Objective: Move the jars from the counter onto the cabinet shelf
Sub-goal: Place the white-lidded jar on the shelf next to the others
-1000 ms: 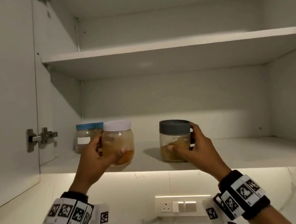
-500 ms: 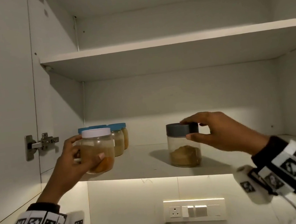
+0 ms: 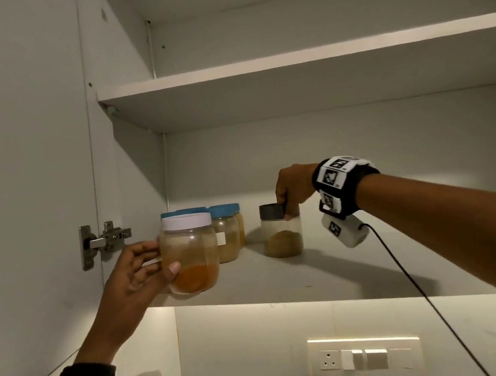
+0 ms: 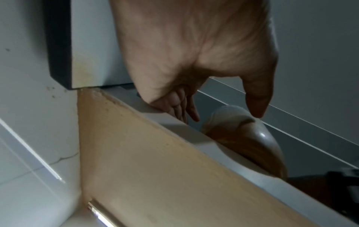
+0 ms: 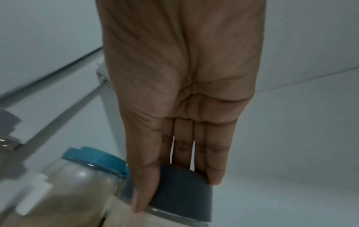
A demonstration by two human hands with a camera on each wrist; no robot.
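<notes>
Our left hand (image 3: pixel 133 282) wraps the side of the white-lidded jar (image 3: pixel 190 253), thumb on the front, its base at the front edge of the lower shelf (image 3: pixel 330 274). Just behind it stand the blue-lidded jars (image 3: pixel 226 235). Our right hand (image 3: pixel 294 186) reaches deeper in, fingers and thumb clasping the grey lid (image 5: pixel 180 188) of the second jar (image 3: pixel 282 230), which stands on the shelf. Both jars look rigid, smooth and partly filled, so probably light but slippery; the body gives a surer hold than the lid.
</notes>
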